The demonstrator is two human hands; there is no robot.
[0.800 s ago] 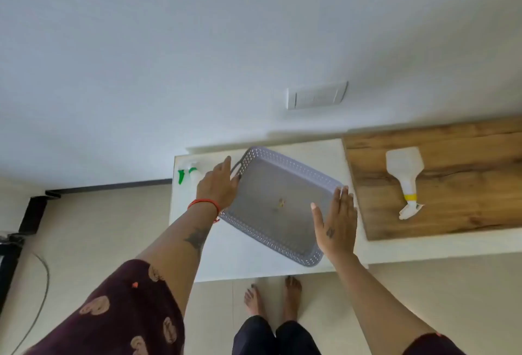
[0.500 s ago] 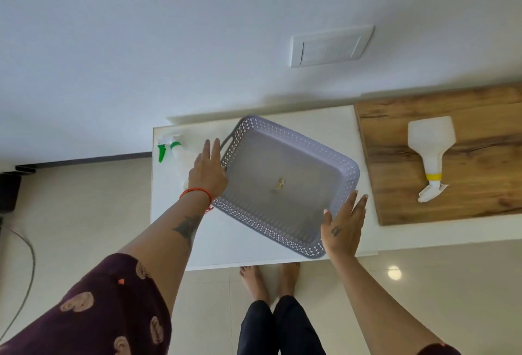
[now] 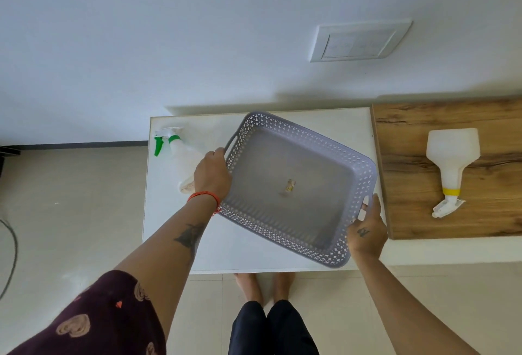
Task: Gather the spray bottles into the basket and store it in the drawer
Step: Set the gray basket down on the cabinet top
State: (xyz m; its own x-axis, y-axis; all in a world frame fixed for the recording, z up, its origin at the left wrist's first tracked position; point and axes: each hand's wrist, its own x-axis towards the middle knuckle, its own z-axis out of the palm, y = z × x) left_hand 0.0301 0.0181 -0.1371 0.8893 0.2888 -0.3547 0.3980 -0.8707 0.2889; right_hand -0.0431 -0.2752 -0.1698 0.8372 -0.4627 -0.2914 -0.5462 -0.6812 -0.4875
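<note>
A grey perforated basket (image 3: 364, 169) sits askew on the white cabinet top (image 3: 333, 123), with only a small scrap inside. My left hand (image 3: 211, 175) grips the basket's left handle and my right hand (image 3: 367, 230) grips its right handle. A white spray bottle with a green trigger (image 3: 176, 151) lies on the cabinet top just left of my left hand, its base partly hidden by that hand. A second white spray bottle with a yellow collar (image 3: 452, 157) lies on the wooden surface (image 3: 409, 185) to the right.
A white wall with a switch plate (image 3: 358, 41) rises behind the cabinet. Tiled floor lies to the left, with a cable (image 3: 11, 255) at the far left edge. My bare feet (image 3: 265, 284) stand at the cabinet's front edge.
Both hands went from resting flat against the basket's sides to closing on its two handles. The view has dropped lower and closer over the cabinet.
</note>
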